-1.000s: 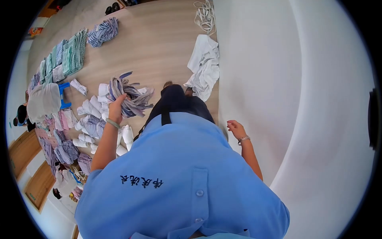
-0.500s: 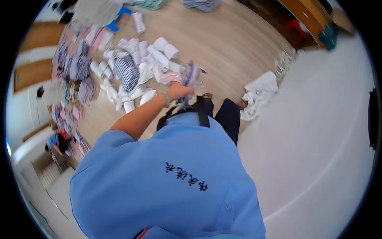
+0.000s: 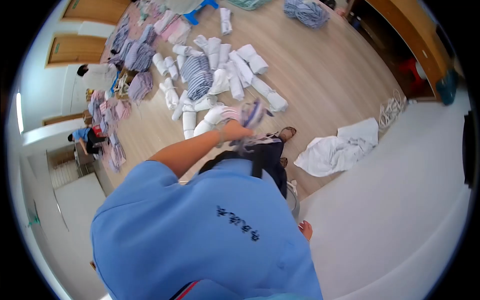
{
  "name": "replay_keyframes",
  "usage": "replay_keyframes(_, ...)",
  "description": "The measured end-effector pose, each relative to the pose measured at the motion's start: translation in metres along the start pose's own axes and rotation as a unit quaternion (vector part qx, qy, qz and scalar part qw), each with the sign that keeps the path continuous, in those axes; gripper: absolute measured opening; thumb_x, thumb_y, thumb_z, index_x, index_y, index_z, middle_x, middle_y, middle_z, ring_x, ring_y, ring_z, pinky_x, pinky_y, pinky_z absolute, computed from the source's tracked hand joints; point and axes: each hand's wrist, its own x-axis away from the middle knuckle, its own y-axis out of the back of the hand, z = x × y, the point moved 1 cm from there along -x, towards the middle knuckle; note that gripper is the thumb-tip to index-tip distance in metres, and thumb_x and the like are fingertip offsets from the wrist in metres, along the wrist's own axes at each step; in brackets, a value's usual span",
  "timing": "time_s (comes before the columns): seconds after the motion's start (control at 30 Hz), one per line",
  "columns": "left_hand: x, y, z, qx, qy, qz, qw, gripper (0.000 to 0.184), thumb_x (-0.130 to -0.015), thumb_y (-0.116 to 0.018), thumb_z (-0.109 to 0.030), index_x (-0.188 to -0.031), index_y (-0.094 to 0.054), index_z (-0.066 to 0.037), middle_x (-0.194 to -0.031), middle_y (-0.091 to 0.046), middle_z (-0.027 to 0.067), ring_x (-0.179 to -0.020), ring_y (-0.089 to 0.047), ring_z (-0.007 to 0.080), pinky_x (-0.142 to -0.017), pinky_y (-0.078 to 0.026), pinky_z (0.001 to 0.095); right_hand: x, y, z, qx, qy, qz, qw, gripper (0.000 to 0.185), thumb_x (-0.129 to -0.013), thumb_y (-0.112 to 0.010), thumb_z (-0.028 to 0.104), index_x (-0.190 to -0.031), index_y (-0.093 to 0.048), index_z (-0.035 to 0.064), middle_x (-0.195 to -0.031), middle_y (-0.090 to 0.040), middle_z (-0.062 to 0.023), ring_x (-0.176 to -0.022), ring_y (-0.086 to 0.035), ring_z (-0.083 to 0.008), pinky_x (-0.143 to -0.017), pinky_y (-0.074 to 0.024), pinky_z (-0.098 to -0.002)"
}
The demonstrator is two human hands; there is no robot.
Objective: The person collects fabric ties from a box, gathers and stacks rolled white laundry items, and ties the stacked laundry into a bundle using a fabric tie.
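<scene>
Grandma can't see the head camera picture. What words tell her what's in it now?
Someone in a blue shirt grips a bundle of cloth strips in their left hand, with white rolls scattered on the floor ahead. Their right hand hangs beside a pale surface, and a rumpled white cloth lies ahead of it.

Cloth strips [image 3: 252, 116] blurred, partly hidden

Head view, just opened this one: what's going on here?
A person in a blue shirt grips a bundle of cloth strips in the left hand. The right hand is partly hidden at the other side; whether it holds anything cannot be told. On the floor ahead lie white rolls around a striped bundle, with a crumpled white cloth apart from them. Other people are in the background.
</scene>
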Motion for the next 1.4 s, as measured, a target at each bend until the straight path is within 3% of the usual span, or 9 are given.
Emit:
replay_keyframes(0.1,0.004,-0.015,0.040,0.031,-0.024,0.029,0.999,0.044,-0.066,-0.066,-0.036,-0.088,-0.062,0.002,-0.077,-0.062,0.0116,-0.066,-0.058,0.0193,-0.059,-0.047,0.0299,-0.028,0.007,-0.080,0.023,-0.071,-0.026,0.997,0.024,-0.084,-0.049,0.028,-0.092,-0.056,0.0072,-0.078,-0.059,-0.0053,-0.060,-0.054,-0.0112,-0.048,-0.0424,-0.0245)
replay_keyframes(0.23,0.014,-0.026,0.080,-0.004,-0.030,0.083,0.996,0.040,-0.070,-0.067,-0.025,-0.097,-0.059,0.004,-0.088,-0.061,0.0105,-0.074,-0.058,0.0179,-0.069,-0.047,0.0291,-0.073,0.010,-0.246,0.073,0.060,-0.158,0.983,0.052,-0.077,-0.053,0.027,-0.123,-0.040,0.0070,-0.099,-0.056,-0.0138,-0.082,-0.054,-0.0222,-0.064,-0.0451,-0.0326)
replay_keyframes(0.27,0.032,-0.028,0.062,-0.060,0.040,0.076,0.995,0.038,-0.070,-0.068,-0.025,-0.092,-0.061,0.004,-0.085,-0.062,0.0092,-0.073,-0.058,0.0171,-0.067,-0.046,0.0279,-0.053,0.011,-0.225,0.062,-0.055,-0.137,0.987,0.060,-0.074,-0.057,0.026,-0.127,-0.035,0.0087,-0.107,-0.054,-0.0176,-0.086,-0.054,-0.0258,-0.071,-0.0451,-0.0363)
replay_keyframes(0.5,0.003,-0.031,0.097,-0.149,0.007,0.106,0.983,0.032,-0.072,-0.063,-0.021,-0.091,-0.061,0.005,-0.085,-0.062,0.0108,-0.077,-0.058,0.0169,-0.072,-0.046,0.0282,-0.054,-0.012,-0.266,0.130,-0.178,-0.326,0.919,0.078,-0.065,-0.067,0.027,-0.130,-0.028,0.0079,-0.120,-0.046,-0.0236,-0.111,-0.045,-0.0383,-0.094,-0.0367,-0.0407)
replay_keyframes(0.87,-0.057,-0.033,0.152,-0.240,-0.016,0.111,0.964,0.037,-0.070,-0.069,-0.020,-0.095,-0.060,0.004,-0.087,-0.062,0.0084,-0.076,-0.058,0.0148,-0.069,-0.046,0.0267,-0.200,-0.029,-0.348,0.143,-0.090,-0.413,0.895,0.091,-0.057,-0.071,0.028,-0.129,-0.027,-0.0038,-0.131,-0.034,-0.0216,-0.122,-0.033,-0.0339,-0.103,-0.0248,-0.0366)
replay_keyframes(1.0,-0.058,-0.039,0.165,-0.194,0.015,0.092,0.977,0.040,-0.066,-0.071,-0.022,-0.095,-0.060,0.003,-0.085,-0.063,0.0082,-0.074,-0.058,0.0149,-0.070,-0.047,0.0270,-0.197,-0.023,-0.320,0.192,-0.223,-0.424,0.856,0.059,-0.063,-0.062,0.027,-0.114,-0.049,-0.0007,-0.119,-0.047,-0.0196,-0.111,-0.043,-0.0339,-0.090,-0.0401,-0.0411)
replay_keyframes(1.1,-0.072,-0.028,0.197,-0.201,-0.015,0.106,0.974,0.043,-0.067,-0.071,-0.022,-0.100,-0.058,0.001,-0.084,-0.062,0.0076,-0.073,-0.058,0.0141,-0.069,-0.047,0.0270,-0.194,-0.015,-0.301,0.205,-0.134,-0.207,0.947,0.051,-0.064,-0.064,0.032,-0.101,-0.058,-0.0026,-0.093,-0.061,-0.0196,-0.090,-0.057,-0.0348,-0.081,-0.0447,-0.0392)
replay_keyframes(1.3,-0.070,-0.011,0.212,-0.175,-0.037,0.095,0.979,0.059,-0.063,-0.072,-0.025,-0.112,-0.051,0.000,-0.098,-0.059,0.0123,-0.089,-0.055,0.0187,-0.081,-0.044,0.0298,-0.151,-0.058,-0.237,0.131,0.020,-0.073,0.988,0.039,-0.067,-0.067,0.026,-0.090,-0.062,-0.0048,-0.087,-0.064,-0.0162,-0.083,-0.060,-0.0276,-0.077,-0.0447,-0.0375)
replay_keyframes(1.4,-0.060,0.000,0.211,-0.089,-0.045,0.106,0.989,0.062,-0.063,-0.072,-0.028,-0.114,-0.050,0.000,-0.100,-0.058,0.0126,-0.090,-0.054,0.0193,-0.082,-0.043,0.0295,-0.119,-0.092,-0.193,0.117,-0.038,-0.082,0.989,0.033,-0.068,-0.066,0.021,-0.071,-0.051,-0.0086,-0.061,-0.054,-0.0147,-0.041,-0.050,-0.0217,-0.036,-0.0399,-0.0349)
